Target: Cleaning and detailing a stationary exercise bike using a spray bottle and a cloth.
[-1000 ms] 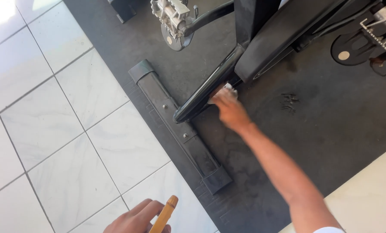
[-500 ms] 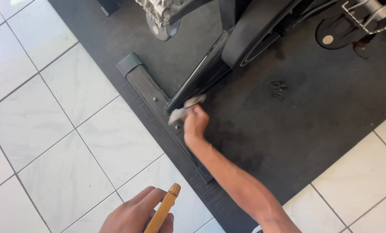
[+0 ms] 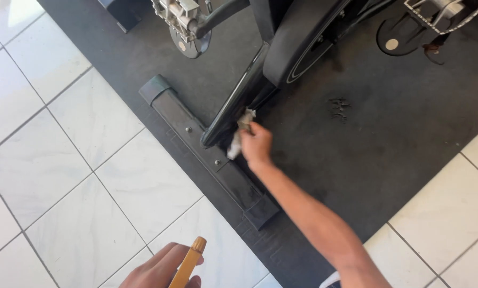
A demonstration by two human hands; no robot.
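Rag [image 3: 238,137] sits bunched against the lower end of the bike's black frame tube [image 3: 233,109], just above the base bar [image 3: 207,154]. Right hand [image 3: 256,145] has its fingers closed around it, pressing it to the tube. Looks like mid-wipe on the frame. Next stroke needs steady pressure along the tube. Left hand [image 3: 161,269], low in view over the floor tiles [image 3: 62,160], grips an amber bottle [image 3: 188,264]. Bike stands on a dark mat [image 3: 388,133].

left hand [image 3: 161,269] and yellow tool [image 3: 188,264] cut off below, cloth [image 3: 240,133] partly hidden by right hand [image 3: 256,145]
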